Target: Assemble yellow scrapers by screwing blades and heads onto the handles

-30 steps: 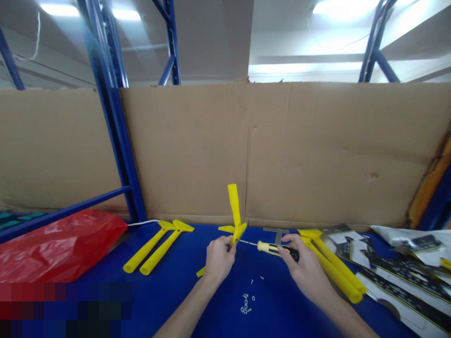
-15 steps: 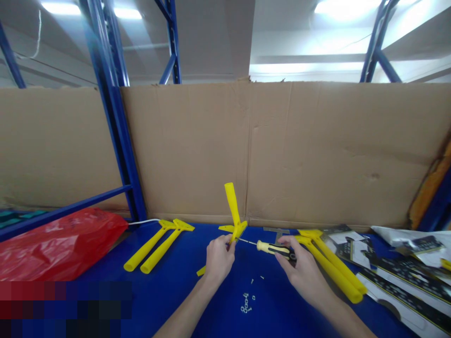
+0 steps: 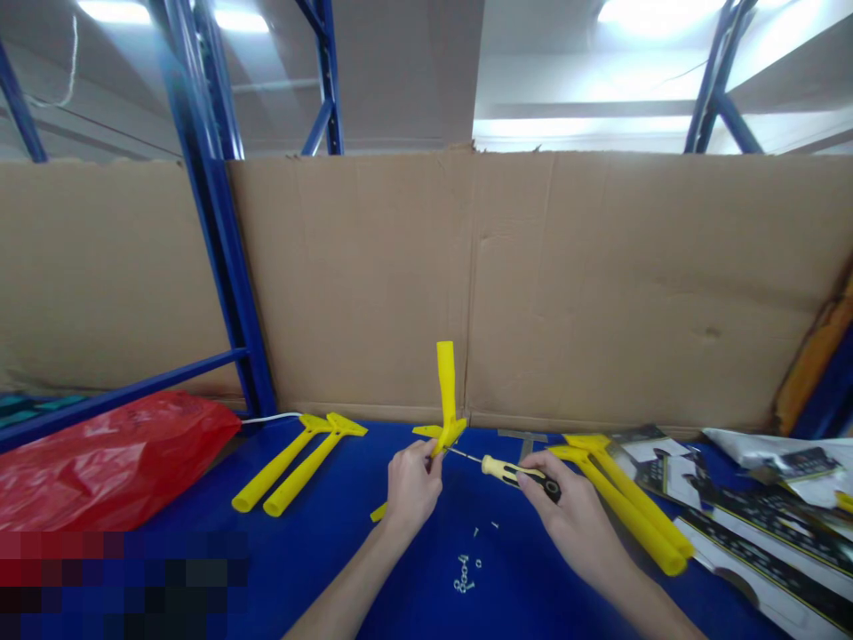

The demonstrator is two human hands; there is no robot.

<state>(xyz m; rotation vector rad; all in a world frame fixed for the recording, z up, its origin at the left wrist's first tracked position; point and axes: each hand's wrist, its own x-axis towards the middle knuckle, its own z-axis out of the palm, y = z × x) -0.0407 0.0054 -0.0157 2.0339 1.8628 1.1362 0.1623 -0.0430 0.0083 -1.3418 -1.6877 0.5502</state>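
My left hand point(image 3: 414, 487) is closed on the flat head of a yellow plastic handle point(image 3: 446, 382), whose tube points upward. My right hand point(image 3: 577, 511) grips a screwdriver point(image 3: 499, 470) with a cream and black grip. Its thin shaft reaches left to the head of the handle, and the tip appears to touch it, though the exact contact is too small to make out. Behind my left hand lies another yellow piece point(image 3: 378, 513), mostly hidden. Small screws point(image 3: 494, 524) and several nuts point(image 3: 463, 573) are scattered on the blue table point(image 3: 526, 587) below.
Two yellow handles point(image 3: 299, 471) lie at left, beside a red plastic bag point(image 3: 139, 462). Two more yellow handles point(image 3: 633, 502) rest by my right hand, near black-and-white packaged items point(image 3: 773, 551). A cardboard wall point(image 3: 373, 284) and a blue rack post point(image 3: 230, 267) stand behind.
The yellow handle in my left hand has tilted, its tube now more upright. The screwdriver's grip has shifted slightly left with my right hand.
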